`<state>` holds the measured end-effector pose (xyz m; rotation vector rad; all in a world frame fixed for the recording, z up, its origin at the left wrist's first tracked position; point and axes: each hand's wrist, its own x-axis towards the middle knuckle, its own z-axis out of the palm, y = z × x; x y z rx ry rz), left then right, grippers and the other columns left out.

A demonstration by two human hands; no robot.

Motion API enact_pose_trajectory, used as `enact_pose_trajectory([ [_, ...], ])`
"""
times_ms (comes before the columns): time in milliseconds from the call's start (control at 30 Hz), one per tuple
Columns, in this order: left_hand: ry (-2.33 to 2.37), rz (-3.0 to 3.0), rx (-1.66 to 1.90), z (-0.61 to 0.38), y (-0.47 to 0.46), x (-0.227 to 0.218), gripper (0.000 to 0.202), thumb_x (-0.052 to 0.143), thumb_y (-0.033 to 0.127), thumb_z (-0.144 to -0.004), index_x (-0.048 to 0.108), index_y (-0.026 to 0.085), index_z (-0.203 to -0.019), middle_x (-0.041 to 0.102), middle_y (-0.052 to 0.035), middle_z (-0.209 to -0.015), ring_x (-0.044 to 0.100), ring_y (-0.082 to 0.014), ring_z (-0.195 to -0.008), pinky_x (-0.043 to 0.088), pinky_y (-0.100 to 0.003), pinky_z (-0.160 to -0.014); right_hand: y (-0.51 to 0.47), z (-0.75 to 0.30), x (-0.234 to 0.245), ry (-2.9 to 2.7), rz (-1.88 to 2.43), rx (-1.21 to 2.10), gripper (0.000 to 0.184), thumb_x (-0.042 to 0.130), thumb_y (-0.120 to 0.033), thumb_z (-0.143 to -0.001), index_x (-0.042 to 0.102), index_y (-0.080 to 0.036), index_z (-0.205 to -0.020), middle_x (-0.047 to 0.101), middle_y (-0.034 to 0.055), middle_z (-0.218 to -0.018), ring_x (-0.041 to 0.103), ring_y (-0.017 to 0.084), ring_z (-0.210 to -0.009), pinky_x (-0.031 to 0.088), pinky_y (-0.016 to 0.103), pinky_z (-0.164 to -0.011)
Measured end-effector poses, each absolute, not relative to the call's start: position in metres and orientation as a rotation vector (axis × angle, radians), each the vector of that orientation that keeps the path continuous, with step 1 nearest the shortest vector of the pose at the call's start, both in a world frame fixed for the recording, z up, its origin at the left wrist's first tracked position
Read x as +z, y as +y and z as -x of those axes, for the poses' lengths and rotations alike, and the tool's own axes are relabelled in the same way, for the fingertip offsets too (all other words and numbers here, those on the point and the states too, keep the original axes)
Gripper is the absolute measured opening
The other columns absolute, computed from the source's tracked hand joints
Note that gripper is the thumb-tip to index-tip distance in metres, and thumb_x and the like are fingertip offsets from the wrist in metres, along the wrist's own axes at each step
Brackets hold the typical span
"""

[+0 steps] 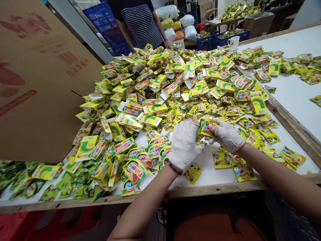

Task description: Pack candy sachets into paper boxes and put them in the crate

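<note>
A large heap of yellow-and-green foil sachets (160,97) covers the white table (208,177), with many loose and overlapping. My right hand (227,135), in a white knit glove, pinches a yellow sachet (208,127) at the heap's near edge. My left hand (183,145), also gloved, lies right beside that sachet, palm down, its fingers partly hidden. I cannot tell whether it holds anything. Below the hands, a few single sachets (222,159) lie apart on the bare tabletop.
A wooden rail (291,124) divides this table from another white surface on the right, which has more sachets. A large cardboard sheet (37,77) lies at left. Across the table stands a person in a striped top (141,23), near blue crates (213,42), white sacks and a white mug (233,43).
</note>
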<state>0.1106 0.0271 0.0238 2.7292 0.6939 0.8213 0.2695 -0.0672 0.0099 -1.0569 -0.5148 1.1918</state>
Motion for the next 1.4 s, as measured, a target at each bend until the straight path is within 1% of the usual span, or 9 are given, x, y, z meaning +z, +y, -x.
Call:
enact_pose_trajectory([
  [100,0.947,-2.878,0.568,-0.119,0.024,0.011,0.081,0.072,0.029,-0.074,0.040,0.006,-0.145,0.066,-0.0183,-0.115,0.064,-0.0327,-0.105,0.051,-0.044,-0.089,-0.069,-0.267,0.007,-0.619,1.129,1.157,0.052,0.083,-0.042,-0.069,0.054,-0.019,-0.106,0.072,0.0030,-0.087,0.070,0.015,-0.057,0.056,0.022,-0.041],
  [233,0.936,-2.875,0.504,-0.115,0.031,0.007,0.063,0.069,0.031,-0.075,0.051,0.015,-0.133,0.067,-0.0117,-0.110,0.064,-0.0290,-0.103,0.050,-0.039,-0.085,-0.075,-0.276,0.012,-0.740,1.353,0.905,0.054,0.074,-0.054,-0.077,0.054,-0.018,-0.112,0.067,-0.0007,-0.067,0.064,0.015,-0.048,0.046,0.020,-0.036],
  [333,0.866,-2.891,0.480,-0.109,0.033,0.009,0.057,0.072,0.034,-0.073,0.055,0.018,-0.126,0.068,-0.0094,-0.106,0.064,-0.0290,-0.099,0.050,-0.039,-0.083,-0.078,-0.282,0.017,-0.919,1.588,0.759,0.046,0.066,-0.051,-0.083,0.061,-0.016,-0.114,0.061,-0.0032,-0.056,0.056,0.012,-0.042,0.041,0.020,-0.036],
  [467,0.896,-2.863,0.476,-0.107,0.028,0.008,0.046,0.071,0.038,-0.075,0.058,0.016,-0.113,0.068,-0.0107,-0.102,0.064,-0.0292,-0.095,0.050,-0.040,-0.081,-0.078,-0.286,0.020,-1.214,1.713,0.581,0.036,0.065,-0.041,-0.084,0.071,-0.017,-0.111,0.075,0.0052,-0.090,0.069,0.020,-0.077,0.056,0.031,-0.068],
  [567,0.914,-2.825,0.479,-0.108,0.027,0.006,0.043,0.069,0.040,-0.077,0.057,0.015,-0.110,0.068,-0.0110,-0.101,0.064,-0.0288,-0.094,0.050,-0.040,-0.081,-0.078,-0.288,0.022,-1.249,1.748,0.609,0.038,0.064,-0.039,-0.083,0.073,-0.017,-0.112,0.076,0.0063,-0.102,0.069,0.024,-0.092,0.055,0.037,-0.084],
  [767,0.839,-2.802,0.520,-0.107,0.029,0.003,0.043,0.071,0.036,-0.075,0.056,0.017,-0.111,0.067,-0.0102,-0.100,0.064,-0.0270,-0.092,0.051,-0.038,-0.078,-0.080,-0.293,0.031,-1.269,1.717,0.765,0.031,0.065,-0.037,-0.081,0.076,-0.017,-0.102,0.075,0.0028,-0.089,0.067,0.021,-0.083,0.053,0.029,-0.072],
  [967,0.603,-3.071,0.481,-0.109,0.025,0.001,0.048,0.073,0.030,-0.074,0.056,0.014,-0.116,0.066,-0.0147,-0.109,0.062,-0.0309,-0.096,0.049,-0.043,-0.080,-0.078,-0.288,0.023,-1.417,1.723,0.826,0.020,0.061,-0.033,-0.082,0.072,-0.016,-0.084,0.064,-0.0009,-0.069,0.053,0.013,-0.062,0.039,0.024,-0.057],
  [1200,0.637,-3.047,0.515,-0.112,0.025,-0.002,0.049,0.072,0.035,-0.078,0.056,0.013,-0.119,0.066,-0.0143,-0.108,0.062,-0.0307,-0.097,0.048,-0.042,-0.080,-0.084,-0.290,0.028,-1.373,1.714,0.881,0.021,0.057,-0.038,-0.088,0.062,-0.018,-0.092,0.057,-0.0026,-0.065,0.047,0.011,-0.054,0.035,0.023,-0.051],
  [1400,0.610,-3.081,0.501,-0.112,0.022,0.002,0.051,0.072,0.034,-0.076,0.057,0.013,-0.121,0.066,-0.0143,-0.110,0.061,-0.0314,-0.096,0.047,-0.043,-0.077,-0.078,-0.287,0.019,-1.417,1.775,0.581,0.010,0.064,-0.025,-0.079,0.061,-0.017,-0.074,0.055,-0.0019,-0.067,0.047,0.012,-0.064,0.034,0.023,-0.057],
])
